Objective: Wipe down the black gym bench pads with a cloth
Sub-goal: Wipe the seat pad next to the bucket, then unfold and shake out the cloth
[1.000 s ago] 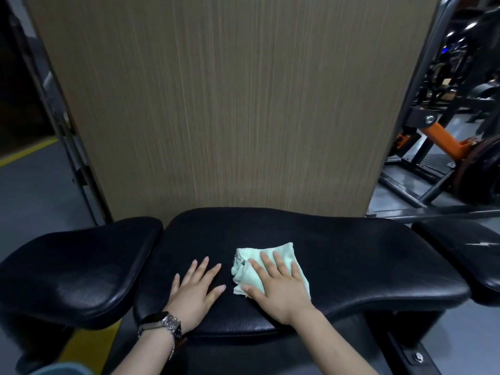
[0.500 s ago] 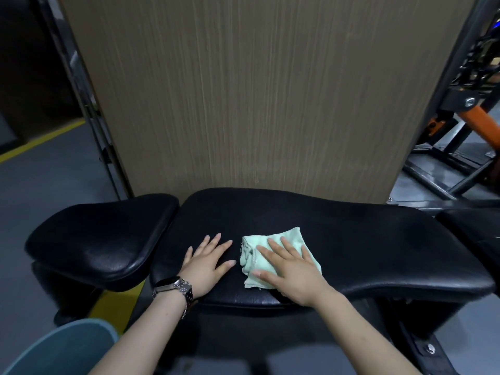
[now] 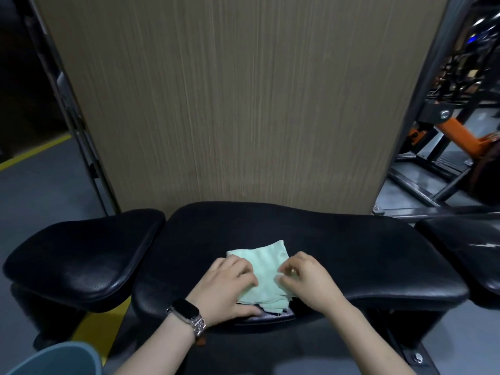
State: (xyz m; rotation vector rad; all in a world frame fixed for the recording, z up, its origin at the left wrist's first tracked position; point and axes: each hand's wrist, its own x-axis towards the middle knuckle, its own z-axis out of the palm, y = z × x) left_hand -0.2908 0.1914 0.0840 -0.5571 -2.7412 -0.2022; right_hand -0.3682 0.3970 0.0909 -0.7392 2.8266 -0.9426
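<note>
Three black pads showed: a middle pad (image 3: 338, 253), a left pad (image 3: 81, 255) and a right pad (image 3: 465, 247). There was one green cloth (image 3: 266, 269), two hands, one wristwatch (image 3: 186, 315), one blue bin (image 3: 56, 359).

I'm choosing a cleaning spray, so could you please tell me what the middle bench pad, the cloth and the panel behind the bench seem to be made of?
Middle bench pad: probably vinyl or faux leather, glossy black, with a fine grain and soft highlights along its rounded edges.
Cloth: soft pale-green fabric, matte, perhaps microfibre; it folds and bunches under both hands.
Panel: seems wood-look laminate, matte tan with straight vertical streaks; real wood can't be ruled out.
</note>
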